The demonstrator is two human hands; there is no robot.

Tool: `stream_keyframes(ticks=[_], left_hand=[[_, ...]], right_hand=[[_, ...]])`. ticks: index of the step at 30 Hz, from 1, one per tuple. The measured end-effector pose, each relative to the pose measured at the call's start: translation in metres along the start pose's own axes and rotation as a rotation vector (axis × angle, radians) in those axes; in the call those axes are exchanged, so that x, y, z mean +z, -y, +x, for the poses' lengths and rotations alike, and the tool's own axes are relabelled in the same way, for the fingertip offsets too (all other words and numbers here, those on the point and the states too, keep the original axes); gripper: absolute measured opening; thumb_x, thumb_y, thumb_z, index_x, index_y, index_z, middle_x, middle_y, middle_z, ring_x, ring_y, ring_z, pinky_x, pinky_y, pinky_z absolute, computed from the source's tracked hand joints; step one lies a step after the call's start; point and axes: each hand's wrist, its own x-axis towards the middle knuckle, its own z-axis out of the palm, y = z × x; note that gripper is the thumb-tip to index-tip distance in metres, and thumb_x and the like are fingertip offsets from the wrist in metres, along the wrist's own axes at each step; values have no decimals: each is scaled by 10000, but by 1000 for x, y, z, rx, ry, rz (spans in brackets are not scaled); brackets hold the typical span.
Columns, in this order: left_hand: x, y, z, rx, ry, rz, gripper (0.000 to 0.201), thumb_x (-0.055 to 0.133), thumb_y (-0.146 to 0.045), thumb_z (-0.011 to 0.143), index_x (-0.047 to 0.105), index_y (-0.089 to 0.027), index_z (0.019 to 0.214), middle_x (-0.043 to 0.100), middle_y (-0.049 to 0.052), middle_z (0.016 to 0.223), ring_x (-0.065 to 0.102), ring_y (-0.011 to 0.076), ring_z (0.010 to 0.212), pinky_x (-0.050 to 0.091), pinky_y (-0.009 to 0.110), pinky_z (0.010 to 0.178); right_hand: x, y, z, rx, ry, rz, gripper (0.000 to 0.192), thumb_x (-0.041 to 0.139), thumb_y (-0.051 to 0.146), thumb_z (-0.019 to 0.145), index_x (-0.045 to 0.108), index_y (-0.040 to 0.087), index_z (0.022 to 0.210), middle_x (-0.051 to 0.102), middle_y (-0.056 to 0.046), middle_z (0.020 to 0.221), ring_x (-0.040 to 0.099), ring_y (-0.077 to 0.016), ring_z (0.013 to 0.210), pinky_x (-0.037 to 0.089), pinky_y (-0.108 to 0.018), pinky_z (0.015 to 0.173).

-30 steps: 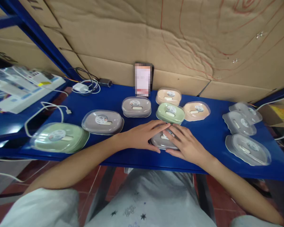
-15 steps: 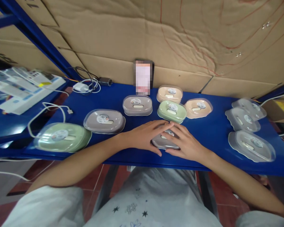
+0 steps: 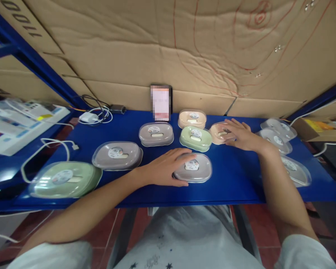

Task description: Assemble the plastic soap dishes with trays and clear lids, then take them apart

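Observation:
My left hand (image 3: 168,166) is closed over the left end of a grey oval plastic box (image 3: 200,173) with a clear lid and round label; its thumb lies along the near edge. To the right, my right hand (image 3: 238,132) has its fingers and thumb around the right end of a peach oval box (image 3: 217,136). Between the hands, a little farther back, sits a green oval box (image 3: 195,138), with another peach box (image 3: 192,118) behind it. A greyish box (image 3: 156,134) stands behind my left hand.
Another greyish box (image 3: 117,155) and a larger green one (image 3: 65,179) stand left on the blue table (image 3: 226,186). Several clear lidded pieces (image 3: 295,172) lie at right, partly behind my right arm. A phone (image 3: 161,102) leans against the cardboard. White cables (image 3: 68,153) trail at left.
My right hand has left the grey box and moved right and away from me to the peach box. My left hand stays on the grey box. The view has shifted slightly.

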Motion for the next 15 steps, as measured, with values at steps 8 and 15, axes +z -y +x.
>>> stream_keyframes(ticks=[8,15], left_hand=[[-2,-2,-1,25,3,13,896,855,-542,892,438,-290,1644,441,175,1645,465,401,1497,402,589,1263],[-3,-3,1,2,-96,-186,776,762,-591,964,449,-309,1616,475,155,1628,469,358,1519,400,542,1277]], right_hand=[[10,-8,-7,76,-135,-18,486,537,508,1066,663,296,1485,719,-113,1448,643,-389,1354,473,-587,1117],[17,17,-5,-51,-119,10,405,545,489,1076,711,250,1358,741,-120,1387,702,-338,1255,549,-482,1040]])
